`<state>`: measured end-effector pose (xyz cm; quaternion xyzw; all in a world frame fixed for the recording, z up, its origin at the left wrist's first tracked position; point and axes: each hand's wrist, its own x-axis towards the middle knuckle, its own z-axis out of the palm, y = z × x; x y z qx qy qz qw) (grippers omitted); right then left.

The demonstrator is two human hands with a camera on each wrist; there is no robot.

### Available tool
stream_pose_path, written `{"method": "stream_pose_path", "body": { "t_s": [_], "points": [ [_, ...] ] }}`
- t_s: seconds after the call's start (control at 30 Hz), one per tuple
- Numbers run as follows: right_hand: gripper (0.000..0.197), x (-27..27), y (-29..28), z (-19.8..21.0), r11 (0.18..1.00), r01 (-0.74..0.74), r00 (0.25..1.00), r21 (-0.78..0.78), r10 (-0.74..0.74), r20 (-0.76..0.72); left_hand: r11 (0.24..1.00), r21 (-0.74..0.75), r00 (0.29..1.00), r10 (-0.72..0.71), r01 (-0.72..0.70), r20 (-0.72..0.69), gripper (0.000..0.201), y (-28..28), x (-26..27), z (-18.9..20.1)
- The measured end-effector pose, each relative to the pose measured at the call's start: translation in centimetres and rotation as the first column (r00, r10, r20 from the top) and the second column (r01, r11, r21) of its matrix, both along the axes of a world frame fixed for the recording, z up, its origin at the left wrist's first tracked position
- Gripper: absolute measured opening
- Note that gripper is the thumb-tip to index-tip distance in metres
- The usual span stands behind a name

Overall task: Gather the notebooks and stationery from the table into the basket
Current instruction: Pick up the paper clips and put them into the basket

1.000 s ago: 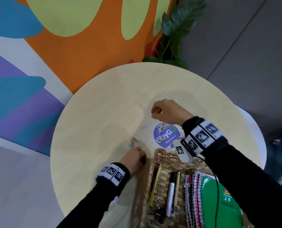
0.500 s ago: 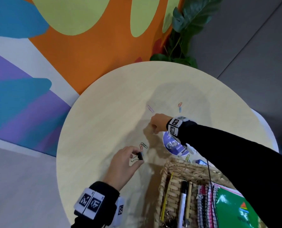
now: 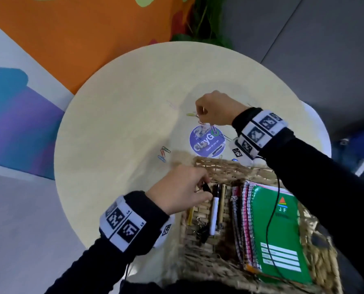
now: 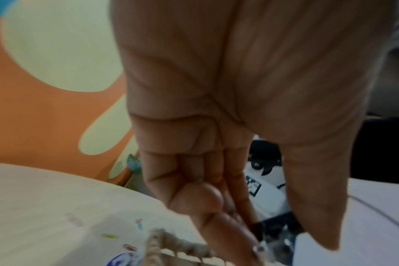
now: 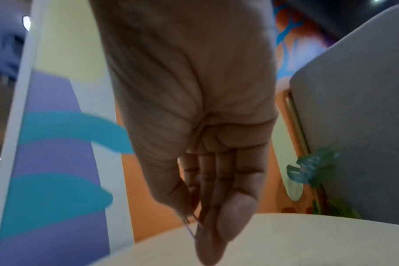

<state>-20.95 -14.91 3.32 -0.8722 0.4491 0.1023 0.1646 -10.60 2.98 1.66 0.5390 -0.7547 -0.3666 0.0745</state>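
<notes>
My left hand pinches a black binder clip just above the left end of the wicker basket; the left wrist view shows the clip blurred between thumb and fingers. My right hand hovers over the middle of the round table and pinches a thin paper clip. A yellow-green paper clip lies at its fingertips. Loose paper clips lie left of the basket. Inside the basket are a green notebook, spiral notebooks, a white marker and binder clips.
A round purple sticker lies on the table between my right hand and the basket, with paper clips on it. A faint pink clip lies farther back. A potted plant stands behind the table against the painted wall.
My left hand has carried the black binder clip from the table to above the basket's left end. My right hand has risen off the table, pinching a paper clip.
</notes>
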Motion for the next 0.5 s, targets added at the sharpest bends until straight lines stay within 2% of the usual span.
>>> {"method": "stream_pose_path", "body": {
  "t_s": [0.07, 0.13, 0.23, 0.3, 0.37, 0.43, 0.5],
  "points": [
    [0.014, -3.0, 3.0, 2.0, 0.998, 0.056, 0.993, 0.029, -0.058, 0.100, 0.994, 0.009, 0.985, -0.109, 0.109, 0.137, 0.030, 0.6, -1.9, 0.3],
    [0.013, -5.6, 5.9, 2.8, 0.993, 0.094, 0.982, 0.072, -0.104, 0.157, 0.971, 0.081, 0.933, -0.237, 0.223, 0.270, 0.026, 1.5, -4.0, 0.1],
    [0.012, -8.3, 9.0, 1.8, 0.987, 0.115, 0.980, 0.114, -0.132, 0.148, 0.887, 0.254, 0.771, -0.461, 0.386, 0.439, 0.021, 2.4, -7.2, -1.0],
    [0.012, -9.3, 10.5, 0.5, 0.984, 0.116, 0.982, 0.137, -0.134, 0.131, 0.816, 0.372, 0.647, -0.577, 0.442, 0.498, 0.021, 2.3, -9.0, -2.0],
    [0.012, -9.9, 11.6, -0.8, 0.978, 0.114, 0.982, 0.173, -0.138, 0.130, 0.753, 0.456, 0.565, -0.658, 0.475, 0.498, 0.032, 1.9, -10.5, -3.5],
    [0.012, -10.1, 12.4, -1.7, 0.974, 0.116, 0.980, 0.196, -0.144, 0.135, 0.728, 0.483, 0.525, -0.686, 0.486, 0.505, 0.035, 2.0, -11.2, -5.8],
    [0.012, -10.1, 13.0, -2.2, 0.969, 0.136, 0.974, 0.208, -0.169, 0.149, 0.735, 0.478, 0.475, -0.677, 0.480, 0.563, 0.027, 2.8, -11.4, -7.1]
  ]
}}
